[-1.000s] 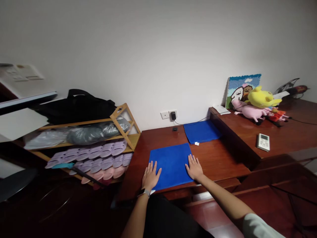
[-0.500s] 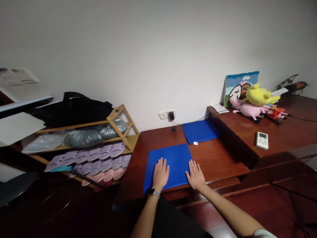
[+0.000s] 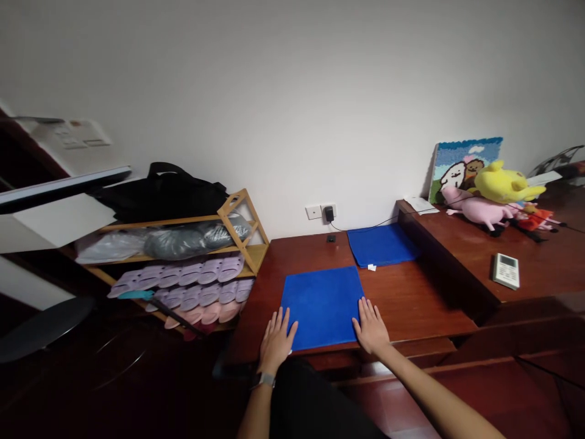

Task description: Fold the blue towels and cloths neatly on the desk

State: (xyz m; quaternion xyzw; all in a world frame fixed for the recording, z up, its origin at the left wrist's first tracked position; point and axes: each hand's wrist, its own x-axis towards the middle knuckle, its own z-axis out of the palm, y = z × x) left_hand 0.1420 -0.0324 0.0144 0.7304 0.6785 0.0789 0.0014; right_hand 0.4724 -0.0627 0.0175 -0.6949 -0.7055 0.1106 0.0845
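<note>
A blue square cloth lies flat on the low dark wooden table. My left hand rests flat on its near left corner, fingers stretched out. At the cloth's near right corner my right hand also lies flat with fingers spread. Neither hand holds anything. A second blue cloth, folded, lies farther back near the wall.
A wooden shoe rack with several purple and pink slippers and a black bag stands at the left. A higher wooden surface at the right carries plush toys, a picture and a white remote. A wall socket holds a plug.
My left hand slid from the cloth's middle back to its near left corner. My right hand stayed at the right corner. The view shifted slightly left.
</note>
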